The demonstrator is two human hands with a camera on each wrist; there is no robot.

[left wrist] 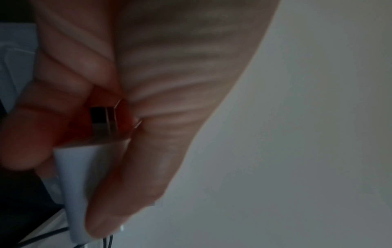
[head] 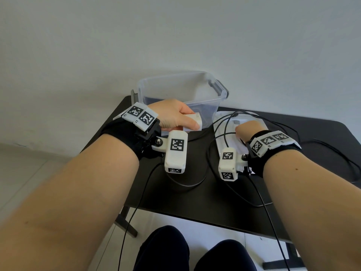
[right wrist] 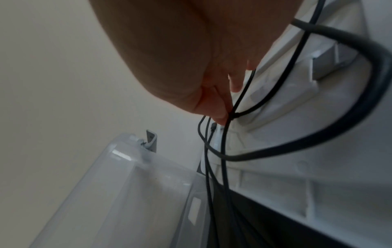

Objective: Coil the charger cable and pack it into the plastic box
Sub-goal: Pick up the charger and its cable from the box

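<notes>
The left hand [head: 172,116] grips the white charger [head: 192,122] beside the open box [head: 216,89] at the table's [head: 195,202] far edge, anchoring one end while the right hand [head: 247,130] pinches loose cable [head: 224,122] over the lid [head: 220,118] for coiling.

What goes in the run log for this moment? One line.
left hand: grips white charger block | right hand: pinches thin black cable over white lid | clear plastic box: open | cable: uncoiled

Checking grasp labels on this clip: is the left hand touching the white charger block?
Touching. The head view shows the left hand with thumb and fingers wrapped round the white charger block; the left wrist view shows fingers closed against it.
</notes>
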